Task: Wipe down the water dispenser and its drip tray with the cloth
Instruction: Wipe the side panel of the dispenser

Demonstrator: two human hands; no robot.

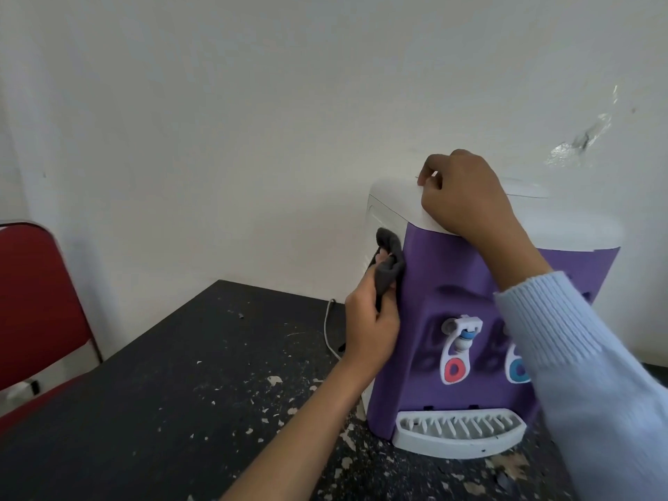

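A purple and white water dispenser (448,283) stands on a black table, with a red-ringed tap (457,350) and a blue-ringed tap (517,367) on its front. Its white slatted drip tray (459,432) sticks out at the base. My left hand (368,330) grips a dark grey cloth (388,263) and holds it against the dispenser's upper left side edge. My right hand (466,193) rests on the white top, fingers curled over its back part. My right forearm in a light blue sleeve crosses in front of the dispenser's right side and hides it.
The black table (180,392) has a chipped, speckled surface. A white cable (329,330) runs down behind the dispenser's left side. A red chair (36,301) stands at the table's left. A white wall (253,121) rises right behind the dispenser.
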